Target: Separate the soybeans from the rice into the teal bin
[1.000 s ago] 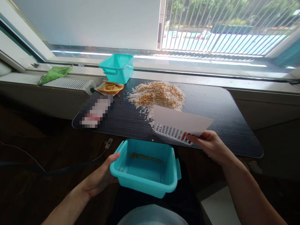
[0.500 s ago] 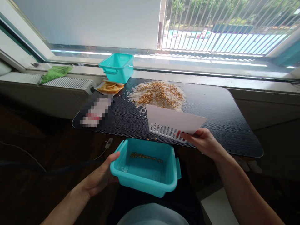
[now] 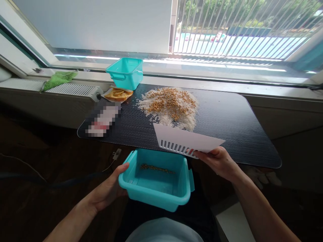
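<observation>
My left hand (image 3: 114, 183) grips the left side of a turquoise plastic bin (image 3: 156, 195), thumb over the rim, below the table's near edge. A short line of yellow round grains, like chickpeas or soybeans (image 3: 156, 168), lies on the bin's floor. My right hand (image 3: 219, 163) is closed on the right end of a white slotted plastic scraper (image 3: 188, 137), held tilted above the bin's far rim. Beyond the scraper spreads a pile of white rice (image 3: 165, 120) mixed with yellow grains (image 3: 174, 101). Some fingers of my right hand are hidden behind the scraper.
The dark table (image 3: 227, 117) stands against the windowsill. At its back left are a second turquoise bin (image 3: 128, 75) and a folded yellow-orange cloth (image 3: 118, 94); a blurred-out item (image 3: 102, 119) lies in front. A green cloth (image 3: 60, 80) drapes the radiator (image 3: 75, 89). A cable plug (image 3: 116, 154) hangs left.
The scraper in my right hand has moved toward me, nearer the bin. Rice now spreads closer to the near edge, and the loose grains at the table edge are gone from view.
</observation>
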{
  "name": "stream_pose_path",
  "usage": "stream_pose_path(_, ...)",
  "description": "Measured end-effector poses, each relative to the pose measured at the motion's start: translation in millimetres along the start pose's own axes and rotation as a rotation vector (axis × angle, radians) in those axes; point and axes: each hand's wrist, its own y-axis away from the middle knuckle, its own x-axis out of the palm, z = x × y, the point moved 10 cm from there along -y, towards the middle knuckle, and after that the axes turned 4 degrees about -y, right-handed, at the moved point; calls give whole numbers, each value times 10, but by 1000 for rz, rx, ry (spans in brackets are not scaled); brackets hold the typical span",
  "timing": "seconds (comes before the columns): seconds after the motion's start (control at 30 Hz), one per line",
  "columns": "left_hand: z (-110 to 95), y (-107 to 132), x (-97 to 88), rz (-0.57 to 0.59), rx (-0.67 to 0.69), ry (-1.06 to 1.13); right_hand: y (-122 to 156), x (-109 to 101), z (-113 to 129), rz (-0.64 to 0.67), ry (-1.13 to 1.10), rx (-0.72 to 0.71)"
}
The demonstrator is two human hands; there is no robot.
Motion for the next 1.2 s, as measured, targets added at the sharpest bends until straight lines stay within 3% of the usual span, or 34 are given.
stream_pose_path(0.2, -3, -13, 20, 16, 5, 0, -49, 129, 7, 37, 77, -46)
stream_pose_path(0.4, -5, 13, 34, 25, 15, -6, -16, -159, 10, -225, 225, -95)
stream_pose_path(0.47, 1, 11, 29, 26, 14, -8, 30, -98, 63, -241, 309, -124)
stream_pose_path(0.6, 23, 10, 15, -2, -9, -4, 76, 201, 71, -144, 442, -155)
stream_pose_path(0.67, 14, 26, 26, -17, -10, -6, 81, 216, 55, -161, 480, -171)
stream_pose_path(0.97, -49, 68, 139, 11, -2, 6, 157, -540, 7, -547, 489, -136)
stream_pose_path(1.2, -16, 47, 73, -23, -16, -8, 157, -855, -58, -670, 501, -84)
